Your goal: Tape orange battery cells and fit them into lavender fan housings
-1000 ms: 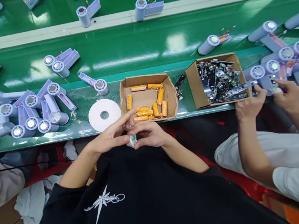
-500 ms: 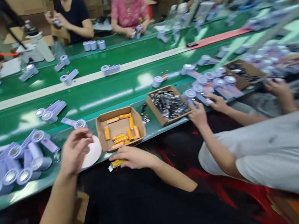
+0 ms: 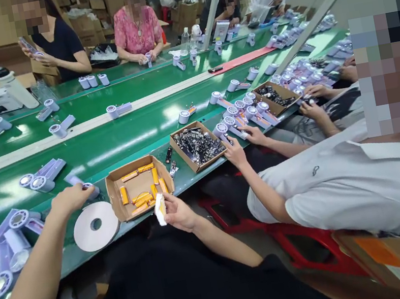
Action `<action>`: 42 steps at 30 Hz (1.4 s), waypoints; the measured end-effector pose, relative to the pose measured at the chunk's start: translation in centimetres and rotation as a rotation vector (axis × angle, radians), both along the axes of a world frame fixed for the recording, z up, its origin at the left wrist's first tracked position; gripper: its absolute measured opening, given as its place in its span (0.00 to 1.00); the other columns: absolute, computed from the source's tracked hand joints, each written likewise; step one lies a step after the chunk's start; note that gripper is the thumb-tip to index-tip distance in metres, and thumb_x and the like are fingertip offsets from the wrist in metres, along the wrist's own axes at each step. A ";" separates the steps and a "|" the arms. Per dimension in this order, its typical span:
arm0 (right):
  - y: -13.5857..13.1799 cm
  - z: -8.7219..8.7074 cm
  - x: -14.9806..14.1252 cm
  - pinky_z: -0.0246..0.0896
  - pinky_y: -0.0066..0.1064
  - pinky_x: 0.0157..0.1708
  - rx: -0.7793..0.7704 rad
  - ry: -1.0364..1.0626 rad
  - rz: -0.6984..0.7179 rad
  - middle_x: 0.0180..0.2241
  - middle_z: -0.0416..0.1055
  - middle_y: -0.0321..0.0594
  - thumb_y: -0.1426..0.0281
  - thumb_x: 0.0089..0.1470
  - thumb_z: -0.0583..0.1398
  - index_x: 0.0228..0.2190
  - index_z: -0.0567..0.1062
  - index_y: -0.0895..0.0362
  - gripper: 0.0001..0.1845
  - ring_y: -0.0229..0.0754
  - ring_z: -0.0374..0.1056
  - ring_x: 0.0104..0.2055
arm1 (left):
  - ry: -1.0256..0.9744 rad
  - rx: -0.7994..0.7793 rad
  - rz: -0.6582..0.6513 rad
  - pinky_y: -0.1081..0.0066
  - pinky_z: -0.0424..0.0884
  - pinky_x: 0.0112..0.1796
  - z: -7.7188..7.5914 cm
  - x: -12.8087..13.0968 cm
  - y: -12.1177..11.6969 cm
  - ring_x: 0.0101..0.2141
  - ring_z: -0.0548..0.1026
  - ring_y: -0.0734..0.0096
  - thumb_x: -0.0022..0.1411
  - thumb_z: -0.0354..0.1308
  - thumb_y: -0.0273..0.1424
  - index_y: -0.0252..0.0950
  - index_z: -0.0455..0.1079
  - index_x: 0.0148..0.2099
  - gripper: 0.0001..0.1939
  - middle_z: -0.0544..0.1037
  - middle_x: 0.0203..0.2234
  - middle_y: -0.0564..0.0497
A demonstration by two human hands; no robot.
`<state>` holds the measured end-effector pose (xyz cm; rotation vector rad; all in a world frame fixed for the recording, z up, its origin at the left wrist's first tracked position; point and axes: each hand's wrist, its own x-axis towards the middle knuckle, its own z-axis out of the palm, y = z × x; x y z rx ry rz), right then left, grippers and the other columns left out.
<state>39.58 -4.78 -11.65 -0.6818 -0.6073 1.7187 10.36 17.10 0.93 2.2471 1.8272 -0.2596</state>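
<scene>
- Right, so the right hand (image 3: 180, 213) pinches a white-faced yellow piece (image 3: 160, 210) — thumb and fingers closed on it — by the near side of the cardboard box (image 3: 135, 185).
- Left hand (image 3: 70, 199) reaches a lilac unit (image 3: 95, 191), fingers bent over it — can't tell if they grip.
- White roll (image 3: 84, 232) lies flat beside the box; orange cells (image 3: 143, 199) inside.

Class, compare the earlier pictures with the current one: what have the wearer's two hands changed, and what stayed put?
The left hand left the small white-and-yellow piece and reached forward and left to a lilac housing. The right hand alone now holds the piece. The tape roll and cardboard box stayed on the bench.
</scene>
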 end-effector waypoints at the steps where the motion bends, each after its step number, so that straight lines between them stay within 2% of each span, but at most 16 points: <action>1: 0.3 0.2 0.0 0.77 0.28 0.39 0.003 -0.017 -0.051 0.46 0.79 0.37 0.65 0.25 0.85 0.58 0.74 0.46 0.56 0.41 0.77 0.42 | 0.035 -0.041 0.002 0.57 0.76 0.44 -0.2 0.5 0.2 0.42 0.82 0.42 0.62 0.57 0.55 0.31 0.81 0.45 0.31 0.86 0.36 0.36; 4: 2.0 1.0 -0.1 0.79 0.31 0.40 0.012 -0.139 -0.279 0.43 0.83 0.37 0.69 0.23 0.85 0.52 0.74 0.48 0.52 0.43 0.81 0.40 | 0.156 -0.117 -0.004 0.56 0.76 0.48 -1.0 2.0 1.0 0.50 0.82 0.37 0.59 0.63 0.53 0.30 0.82 0.50 0.31 0.85 0.49 0.29; 7: 4.7 2.3 -0.2 0.80 0.33 0.38 0.047 -0.261 -0.509 0.36 0.84 0.35 0.67 0.25 0.84 0.46 0.75 0.50 0.45 0.43 0.81 0.35 | 0.213 -0.129 -0.083 0.56 0.75 0.52 -1.5 2.7 2.4 0.54 0.81 0.37 0.55 0.69 0.46 0.32 0.83 0.50 0.26 0.84 0.52 0.29; 10: 8.0 4.3 -0.7 0.79 0.32 0.35 0.078 -0.301 -0.601 0.33 0.84 0.33 0.62 0.29 0.83 0.43 0.75 0.51 0.39 0.42 0.80 0.31 | 0.212 -0.077 -0.209 0.54 0.74 0.55 -1.0 2.2 4.7 0.59 0.77 0.35 0.53 0.70 0.40 0.34 0.83 0.49 0.23 0.82 0.55 0.29; 12: 10.7 5.5 -1.0 0.80 0.33 0.36 0.119 -0.335 -0.573 0.33 0.84 0.34 0.60 0.32 0.82 0.44 0.75 0.52 0.38 0.42 0.81 0.33 | 0.202 0.001 -0.331 0.50 0.74 0.58 -1.0 1.4 7.4 0.66 0.70 0.31 0.54 0.68 0.38 0.34 0.82 0.49 0.22 0.79 0.60 0.28; 14: 13.7 6.4 -1.2 0.80 0.33 0.41 0.175 -0.401 -0.528 0.34 0.85 0.34 0.59 0.33 0.81 0.45 0.76 0.53 0.38 0.42 0.82 0.36 | 0.190 0.050 -0.440 0.45 0.74 0.59 -1.7 0.9 11.0 0.69 0.64 0.30 0.54 0.67 0.37 0.36 0.82 0.48 0.19 0.77 0.63 0.30; 16: 16.8 6.9 -1.4 0.80 0.34 0.44 0.224 -0.496 -0.479 0.35 0.85 0.35 0.59 0.33 0.81 0.46 0.78 0.54 0.38 0.42 0.82 0.38 | 0.176 0.045 -0.473 0.39 0.73 0.59 -2.8 0.7 14.2 0.69 0.63 0.28 0.54 0.66 0.37 0.38 0.82 0.45 0.17 0.77 0.64 0.32; 18: 19.6 7.1 -1.6 0.81 0.35 0.45 0.276 -0.595 -0.399 0.35 0.85 0.36 0.58 0.35 0.80 0.47 0.79 0.54 0.37 0.43 0.82 0.39 | 0.157 0.030 -0.444 0.34 0.72 0.59 -3.7 1.0 16.0 0.68 0.64 0.27 0.54 0.65 0.37 0.38 0.82 0.45 0.16 0.79 0.62 0.31; 20: 22.1 7.3 -1.8 0.81 0.36 0.46 0.340 -0.682 -0.293 0.37 0.85 0.37 0.57 0.38 0.80 0.48 0.80 0.55 0.36 0.44 0.83 0.39 | 0.143 0.035 -0.424 0.36 0.72 0.57 -4.0 1.2 16.5 0.66 0.67 0.26 0.56 0.63 0.35 0.35 0.82 0.47 0.18 0.81 0.56 0.28; 23: 25.8 7.5 -2.1 0.81 0.37 0.47 0.434 -0.793 -0.212 0.37 0.85 0.36 0.56 0.42 0.78 0.48 0.82 0.55 0.32 0.43 0.83 0.39 | 0.124 0.002 -0.424 0.48 0.74 0.55 -4.1 1.5 16.2 0.59 0.74 0.34 0.59 0.60 0.31 0.30 0.83 0.47 0.17 0.84 0.48 0.27; 25: 28.3 7.3 -2.2 0.81 0.37 0.47 0.489 -0.868 -0.206 0.37 0.86 0.36 0.56 0.45 0.78 0.48 0.82 0.54 0.30 0.42 0.83 0.38 | 0.095 -0.030 -0.424 0.53 0.73 0.56 -4.5 1.6 16.1 0.58 0.76 0.40 0.62 0.58 0.28 0.30 0.83 0.49 0.17 0.84 0.49 0.28; 29: 32.2 6.3 -3.0 0.81 0.38 0.47 0.578 -1.001 -0.165 0.39 0.87 0.39 0.56 0.47 0.77 0.47 0.84 0.55 0.28 0.44 0.83 0.38 | 0.006 -0.035 -0.416 0.55 0.69 0.58 -5.4 1.5 16.8 0.64 0.71 0.41 0.65 0.58 0.28 0.31 0.83 0.53 0.18 0.83 0.54 0.30; 33: 33.8 4.8 -3.9 0.81 0.38 0.47 0.627 -1.152 -0.079 0.42 0.88 0.42 0.59 0.50 0.76 0.48 0.84 0.56 0.25 0.45 0.84 0.38 | -0.082 -0.093 -0.424 0.66 0.70 0.50 -5.1 1.4 17.9 0.50 0.81 0.54 0.65 0.62 0.36 0.40 0.84 0.44 0.11 0.87 0.44 0.43; 35: 34.2 4.2 -4.2 0.81 0.38 0.47 0.647 -1.250 -0.039 0.43 0.88 0.44 0.61 0.52 0.75 0.49 0.84 0.57 0.24 0.46 0.84 0.39 | -0.127 -0.082 -0.410 0.68 0.69 0.49 -4.9 1.4 18.2 0.48 0.81 0.58 0.67 0.62 0.37 0.42 0.84 0.46 0.11 0.87 0.44 0.47; 39: 34.5 3.7 -4.4 0.79 0.37 0.47 0.687 -1.479 0.046 0.43 0.88 0.46 0.65 0.56 0.74 0.52 0.82 0.57 0.24 0.48 0.85 0.40 | -0.193 -0.023 -0.339 0.69 0.68 0.48 -5.1 1.6 18.0 0.51 0.81 0.59 0.72 0.56 0.35 0.39 0.81 0.56 0.17 0.87 0.50 0.43; 42: 34.2 3.9 -4.6 0.76 0.35 0.47 0.744 -1.653 0.123 0.45 0.87 0.50 0.66 0.61 0.73 0.56 0.80 0.58 0.24 0.49 0.85 0.43 | -0.224 -0.018 -0.306 0.69 0.69 0.48 -5.4 2.1 17.8 0.51 0.82 0.58 0.74 0.55 0.34 0.38 0.80 0.56 0.16 0.86 0.51 0.43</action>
